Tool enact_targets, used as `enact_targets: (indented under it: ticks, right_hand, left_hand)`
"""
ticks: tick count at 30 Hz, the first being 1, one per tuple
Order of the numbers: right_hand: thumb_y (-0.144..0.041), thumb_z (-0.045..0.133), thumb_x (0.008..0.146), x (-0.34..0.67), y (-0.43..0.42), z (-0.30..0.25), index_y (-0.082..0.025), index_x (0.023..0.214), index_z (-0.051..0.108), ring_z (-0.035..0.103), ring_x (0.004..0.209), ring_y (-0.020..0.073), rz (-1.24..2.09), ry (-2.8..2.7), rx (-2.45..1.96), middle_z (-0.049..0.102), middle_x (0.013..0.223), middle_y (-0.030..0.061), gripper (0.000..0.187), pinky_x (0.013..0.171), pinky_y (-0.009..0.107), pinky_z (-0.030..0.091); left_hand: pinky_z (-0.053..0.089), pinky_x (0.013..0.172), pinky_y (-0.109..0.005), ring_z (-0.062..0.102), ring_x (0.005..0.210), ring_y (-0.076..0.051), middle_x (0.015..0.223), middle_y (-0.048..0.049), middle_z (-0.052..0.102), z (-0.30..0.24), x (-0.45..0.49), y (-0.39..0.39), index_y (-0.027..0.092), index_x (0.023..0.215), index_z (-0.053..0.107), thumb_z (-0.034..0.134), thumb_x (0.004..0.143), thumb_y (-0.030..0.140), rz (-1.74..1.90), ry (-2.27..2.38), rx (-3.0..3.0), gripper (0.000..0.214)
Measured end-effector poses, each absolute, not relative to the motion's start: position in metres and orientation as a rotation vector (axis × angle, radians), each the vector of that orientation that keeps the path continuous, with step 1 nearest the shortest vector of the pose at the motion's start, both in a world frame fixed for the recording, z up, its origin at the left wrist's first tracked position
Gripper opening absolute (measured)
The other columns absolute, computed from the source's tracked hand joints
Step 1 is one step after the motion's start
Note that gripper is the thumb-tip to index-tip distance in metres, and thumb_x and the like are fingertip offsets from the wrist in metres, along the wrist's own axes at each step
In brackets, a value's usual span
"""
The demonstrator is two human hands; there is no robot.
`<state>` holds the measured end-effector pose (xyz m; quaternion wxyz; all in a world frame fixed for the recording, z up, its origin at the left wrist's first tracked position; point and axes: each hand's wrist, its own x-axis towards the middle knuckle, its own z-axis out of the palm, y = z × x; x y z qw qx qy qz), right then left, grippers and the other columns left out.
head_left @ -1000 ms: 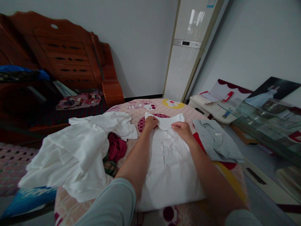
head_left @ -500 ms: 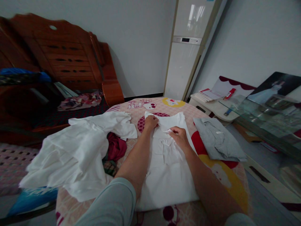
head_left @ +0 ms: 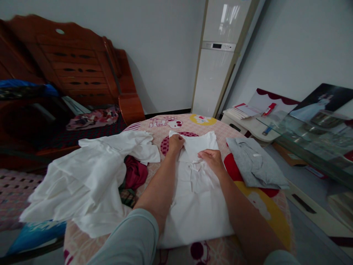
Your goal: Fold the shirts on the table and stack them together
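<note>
A white garment [head_left: 197, 211], folded into a long rectangle, lies flat on the round table in front of me. At its upper left edge my left hand [head_left: 175, 143] is closed, with the cloth pinched between thumb and fingers. My right hand [head_left: 211, 159] is at the right side of its upper part, thumb and fingertips together on the fabric. Between the hands the top section looks smooth, while small creases and a gathered part show just below. The fingertips are partly hidden, and the garment's exact kind is unclear.
A heap of white clothes [head_left: 91, 176] lies on the left, with a dark red cloth [head_left: 135, 172] under its edge. On the right rests a folded grey garment [head_left: 255, 162]. The patterned tablecloth [head_left: 176, 123] covers the table. A glass shelf [head_left: 309, 141] stands close on the right.
The small fold of white cloth raised at my right fingertips has gone down and now lies flat. My left hand has hardly moved.
</note>
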<state>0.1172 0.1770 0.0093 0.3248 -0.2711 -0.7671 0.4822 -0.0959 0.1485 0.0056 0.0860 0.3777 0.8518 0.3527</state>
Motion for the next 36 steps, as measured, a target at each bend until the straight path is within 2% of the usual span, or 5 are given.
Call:
enact_targets:
  ticks: [6,13,22,29,36]
  right_hand:
    - [-0.034,0.064,0.077,0.116,0.175,0.008,-0.015,0.068,0.076,0.062,0.059,0.0162,1.219,-2.227,-0.709,0.070,0.060,0.0019,0.024,0.057,0.024,0.043]
    - [-0.032,0.063,0.077,0.112,0.171,0.009,-0.016,0.076,0.078,0.065,0.067,0.0172,1.238,-2.285,-0.628,0.075,0.074,0.0040,0.022,0.063,0.025,0.046]
    - [-0.041,0.061,0.078,0.112,0.167,0.013,-0.015,0.062,0.070,0.064,0.056,0.0173,1.384,-2.047,-0.698,0.070,0.060,0.0050,0.031,0.057,0.026,0.048]
    - [-0.042,0.057,0.082,0.117,0.169,0.019,-0.019,0.049,0.055,0.053,0.045,0.0119,1.214,-1.769,-0.762,0.058,0.046,0.0010,0.040,0.050,0.023,0.045]
    - [-0.051,0.058,0.080,0.112,0.174,0.010,-0.019,0.056,0.057,0.052,0.041,0.0112,1.297,-1.681,-0.872,0.060,0.049,0.0010,0.040,0.044,0.022,0.043]
  left_hand:
    - [0.046,0.072,-0.023,0.067,0.076,-0.017,0.079,-0.0086,0.073,0.005,-0.096,0.148,0.012,0.086,0.074,0.060,0.078,0.016,1.078,2.511,1.139,0.016]
    - [0.047,0.067,-0.022,0.065,0.068,-0.015,0.073,-0.0042,0.072,0.009,-0.097,0.147,0.013,0.082,0.073,0.062,0.077,0.015,1.223,2.407,1.114,0.012]
    - [0.046,0.051,-0.018,0.055,0.049,-0.007,0.065,-0.0002,0.064,0.047,-0.063,0.155,0.010,0.081,0.069,0.065,0.076,0.011,1.324,1.627,1.425,0.006]
    - [0.052,0.066,-0.022,0.063,0.065,-0.010,0.072,-0.0042,0.068,0.036,-0.040,0.166,0.009,0.085,0.069,0.051,0.079,0.004,1.333,1.464,1.418,0.019]
    - [0.049,0.078,-0.024,0.063,0.081,-0.015,0.087,-0.0034,0.072,0.008,-0.037,0.167,0.016,0.089,0.074,0.062,0.071,0.011,0.931,1.835,1.874,0.023]
